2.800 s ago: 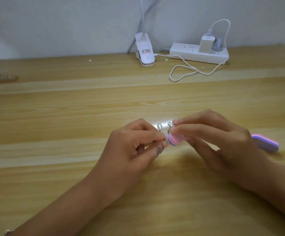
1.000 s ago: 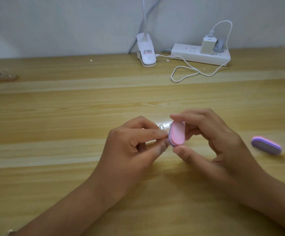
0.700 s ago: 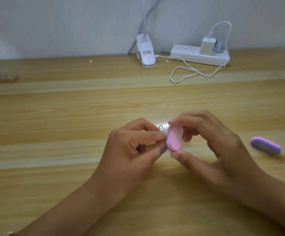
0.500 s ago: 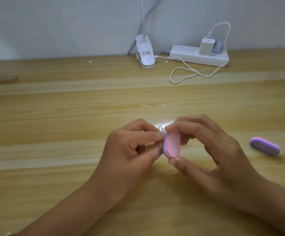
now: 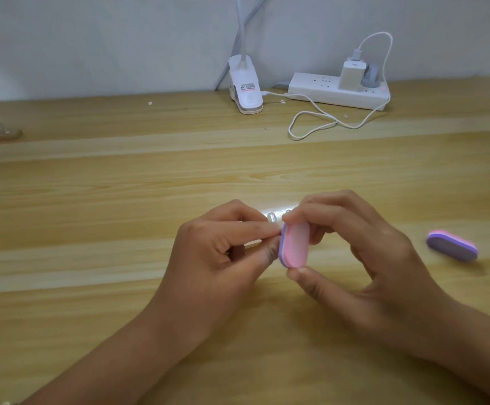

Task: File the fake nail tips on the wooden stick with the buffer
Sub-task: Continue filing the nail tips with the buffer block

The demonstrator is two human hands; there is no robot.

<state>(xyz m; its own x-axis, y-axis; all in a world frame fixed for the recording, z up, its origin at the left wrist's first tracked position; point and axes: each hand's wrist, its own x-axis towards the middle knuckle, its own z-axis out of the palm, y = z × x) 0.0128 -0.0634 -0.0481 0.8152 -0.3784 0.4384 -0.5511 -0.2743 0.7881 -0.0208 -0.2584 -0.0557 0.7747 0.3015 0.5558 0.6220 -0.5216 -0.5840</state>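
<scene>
Our left hand (image 5: 214, 252) pinches the stick (image 5: 253, 244), mostly hidden by its curled fingers, with clear nail tips (image 5: 271, 216) poking out above. Our right hand (image 5: 369, 258) grips the pink buffer (image 5: 295, 244) upright between thumb and fingers, against the left fingertips, above the tabletop's (image 5: 121, 200) middle. A second buffer (image 5: 452, 247) lies near the right edge.

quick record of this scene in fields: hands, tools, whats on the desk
left hand: pinches the wooden stick, mostly hidden; clear nail tips poke out above the fingers
right hand: holds the pink buffer upright between thumb and fingertips, right beside the left fingertips
spare buffer: lying on the table, to the right
back edge: clip lamp, power strip with charger and cable
</scene>
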